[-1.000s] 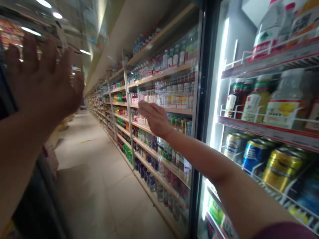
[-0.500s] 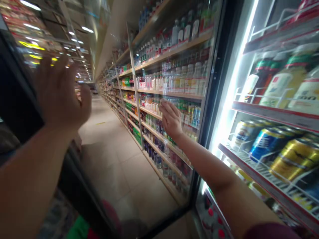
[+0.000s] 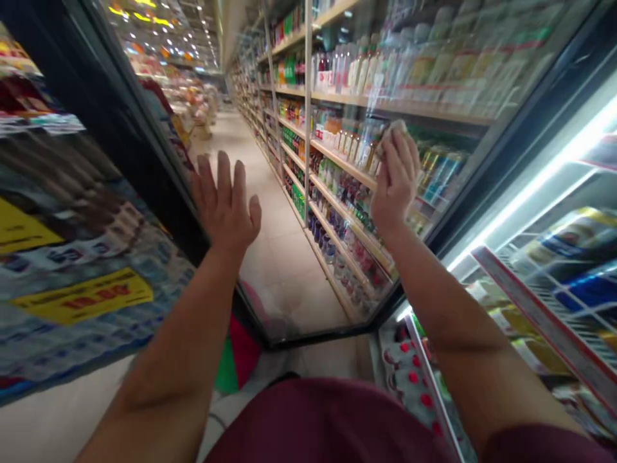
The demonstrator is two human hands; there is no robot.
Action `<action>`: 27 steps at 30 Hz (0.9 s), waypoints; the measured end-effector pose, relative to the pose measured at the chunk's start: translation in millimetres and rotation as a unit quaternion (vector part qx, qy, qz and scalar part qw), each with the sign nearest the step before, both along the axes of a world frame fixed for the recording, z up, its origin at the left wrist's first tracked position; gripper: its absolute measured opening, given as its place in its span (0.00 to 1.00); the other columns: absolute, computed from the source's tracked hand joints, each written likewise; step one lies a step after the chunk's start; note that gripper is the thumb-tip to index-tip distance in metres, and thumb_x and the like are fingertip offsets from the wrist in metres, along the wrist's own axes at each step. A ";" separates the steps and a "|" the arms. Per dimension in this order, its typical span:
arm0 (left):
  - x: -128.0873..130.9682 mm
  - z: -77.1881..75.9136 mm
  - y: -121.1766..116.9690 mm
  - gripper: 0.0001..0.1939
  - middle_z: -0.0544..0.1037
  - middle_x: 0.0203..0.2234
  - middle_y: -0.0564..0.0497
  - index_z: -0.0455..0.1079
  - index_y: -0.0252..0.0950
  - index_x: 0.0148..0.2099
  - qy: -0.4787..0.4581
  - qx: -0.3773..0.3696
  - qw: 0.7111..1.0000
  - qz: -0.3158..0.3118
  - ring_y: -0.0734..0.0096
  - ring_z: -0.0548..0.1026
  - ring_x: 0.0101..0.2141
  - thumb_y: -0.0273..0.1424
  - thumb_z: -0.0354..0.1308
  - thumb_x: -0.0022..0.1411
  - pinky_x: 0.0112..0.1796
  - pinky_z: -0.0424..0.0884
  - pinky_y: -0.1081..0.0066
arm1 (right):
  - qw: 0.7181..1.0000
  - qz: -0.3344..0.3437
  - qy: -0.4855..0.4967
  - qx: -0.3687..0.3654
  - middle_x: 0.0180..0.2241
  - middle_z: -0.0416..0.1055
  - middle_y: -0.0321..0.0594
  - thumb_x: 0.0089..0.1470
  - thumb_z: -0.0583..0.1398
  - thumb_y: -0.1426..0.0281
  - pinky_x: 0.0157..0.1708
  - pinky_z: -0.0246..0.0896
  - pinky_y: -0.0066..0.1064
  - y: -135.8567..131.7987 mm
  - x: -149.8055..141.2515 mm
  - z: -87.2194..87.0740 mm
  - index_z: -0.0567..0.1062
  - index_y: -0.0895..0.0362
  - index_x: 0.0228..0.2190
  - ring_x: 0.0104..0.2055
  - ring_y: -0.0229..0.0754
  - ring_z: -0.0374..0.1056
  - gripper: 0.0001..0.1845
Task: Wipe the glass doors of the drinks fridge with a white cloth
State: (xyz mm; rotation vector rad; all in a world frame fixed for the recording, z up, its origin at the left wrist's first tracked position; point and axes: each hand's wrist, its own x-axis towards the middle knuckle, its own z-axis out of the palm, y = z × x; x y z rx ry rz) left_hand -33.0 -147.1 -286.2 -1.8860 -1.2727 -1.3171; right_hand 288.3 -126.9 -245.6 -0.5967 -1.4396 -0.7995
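Observation:
My left hand has its fingers spread beside the dark frame of an open glass cooler door. Whether the palm presses on the frame or the pane is hard to tell. Closed around a small, pale, crumpled cloth, my right hand is up against the inner side of the glass pane. Part of the cloth shows at the fingertips; the rest is hidden by the hand. Bottles and cans show in or through the pane.
On the right stands the lit cooler, with cans on a wire shelf and red-capped bottles low down. Packed drinks with a yellow price sign are stacked at left. A long aisle floor runs beyond the glass.
The view has tilted downward and shifted left, bringing my torso and the stacked drinks into sight. My left hand appears lower and further right; my right hand, still on the cloth, appears higher and further right.

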 end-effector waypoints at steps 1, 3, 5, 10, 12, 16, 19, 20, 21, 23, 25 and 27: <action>-0.6 -0.7 0.8 0.34 0.49 0.74 0.45 0.53 0.34 0.74 -0.003 0.000 1.000 0.000 0.56 0.32 0.73 0.48 0.45 0.75 0.71 0.29 0.46 | 1.000 0.001 -0.009 -0.006 0.60 0.70 0.49 0.73 0.49 0.72 0.69 0.57 0.46 -3.3 -8.4 -11.5 0.72 0.59 0.60 0.69 0.43 0.57 0.21; -2.2 -3.6 2.6 0.35 0.51 0.73 0.45 0.54 0.36 0.74 -0.007 0.005 1.000 -0.005 0.55 0.34 0.73 0.48 0.47 0.73 0.71 0.30 0.47 | 0.996 -0.005 -0.088 -0.022 0.60 0.72 0.45 0.71 0.50 0.75 0.69 0.58 0.44 -10.5 -22.9 -38.3 0.70 0.56 0.62 0.70 0.42 0.56 0.22; -4.4 -6.3 4.7 0.34 0.53 0.73 0.44 0.55 0.37 0.74 -0.009 0.009 1.000 -0.008 0.53 0.35 0.73 0.48 0.48 0.73 0.71 0.31 0.47 | 0.981 -0.014 -0.192 -0.036 0.58 0.74 0.39 0.70 0.51 0.76 0.68 0.60 0.39 -13.7 -30.5 -55.4 0.71 0.52 0.61 0.69 0.39 0.59 0.23; -9.8 -7.5 11.1 0.32 0.58 0.71 0.42 0.58 0.37 0.72 -0.015 0.011 1.000 -0.007 0.50 0.39 0.73 0.47 0.48 0.72 0.71 0.36 0.44 | 0.991 -0.041 -0.114 -0.053 0.60 0.71 0.38 0.73 0.47 0.70 0.70 0.59 0.43 1.2 -28.2 -23.6 0.73 0.52 0.60 0.70 0.42 0.58 0.23; -11.4 -7.9 15.0 0.31 0.60 0.70 0.43 0.59 0.38 0.71 -0.015 0.019 1.000 -0.010 0.51 0.41 0.73 0.46 0.49 0.72 0.71 0.37 0.45 | 0.996 -0.050 -0.029 -0.063 0.61 0.69 0.41 0.74 0.45 0.68 0.70 0.56 0.49 6.4 -34.6 -12.0 0.71 0.53 0.62 0.71 0.44 0.56 0.24; -14.6 -11.0 26.6 0.29 0.61 0.69 0.43 0.60 0.38 0.71 0.001 0.056 0.998 -0.017 0.51 0.43 0.72 0.41 0.50 0.73 0.71 0.40 0.47 | 0.997 -0.051 -0.019 -0.052 0.59 0.71 0.43 0.72 0.48 0.72 0.68 0.60 0.48 1.6 -69.0 -42.8 0.71 0.52 0.62 0.69 0.45 0.58 0.24; -16.7 -13.1 36.9 0.30 0.60 0.70 0.44 0.56 0.39 0.73 0.027 0.099 0.994 -0.021 0.55 0.42 0.73 0.37 0.51 0.73 0.71 0.40 0.50 | 0.990 -0.028 -0.125 -0.053 0.54 0.77 0.41 0.69 0.52 0.76 0.66 0.63 0.41 -2.3 -89.0 -67.8 0.73 0.51 0.61 0.66 0.43 0.64 0.23; -17.1 -13.2 40.2 0.30 0.59 0.70 0.46 0.55 0.39 0.74 0.034 0.113 0.993 -0.018 0.57 0.42 0.73 0.36 0.51 0.73 0.72 0.41 0.51 | 0.987 -0.024 -0.148 -0.056 0.53 0.78 0.40 0.69 0.53 0.76 0.65 0.63 0.40 -1.1 -90.7 -66.3 0.73 0.51 0.60 0.65 0.42 0.65 0.23; -17.2 -13.0 43.3 0.30 0.59 0.70 0.47 0.55 0.40 0.74 0.038 0.125 0.991 -0.012 0.58 0.42 0.73 0.35 0.51 0.73 0.72 0.42 0.53 | 0.986 -0.023 -0.153 -0.054 0.53 0.78 0.40 0.68 0.53 0.77 0.65 0.64 0.39 1.5 -89.7 -59.4 0.74 0.51 0.60 0.65 0.42 0.65 0.23; -16.8 -11.6 48.9 0.30 0.60 0.70 0.48 0.54 0.41 0.75 0.038 0.141 0.989 -0.001 0.59 0.43 0.72 0.35 0.51 0.73 0.71 0.44 0.53 | 0.993 -0.036 -0.108 -0.040 0.55 0.76 0.41 0.68 0.53 0.77 0.65 0.63 0.42 9.6 -82.7 -34.8 0.74 0.52 0.60 0.66 0.43 0.63 0.23; -16.0 -9.7 54.1 0.32 0.60 0.70 0.47 0.51 0.42 0.75 0.038 0.148 0.988 0.002 0.58 0.45 0.72 0.34 0.51 0.73 0.71 0.47 0.52 | 0.997 -0.062 -0.028 -0.024 0.58 0.73 0.43 0.69 0.52 0.76 0.66 0.62 0.47 17.7 -75.0 -11.5 0.73 0.52 0.61 0.68 0.45 0.61 0.24; -15.8 -8.4 59.5 0.34 0.59 0.70 0.46 0.48 0.41 0.76 0.043 0.156 0.987 -0.005 0.58 0.44 0.72 0.32 0.52 0.72 0.71 0.48 0.51 | 0.996 -0.081 0.027 -0.020 0.60 0.71 0.44 0.70 0.51 0.76 0.67 0.61 0.51 21.7 -73.8 -6.6 0.71 0.52 0.63 0.69 0.47 0.59 0.24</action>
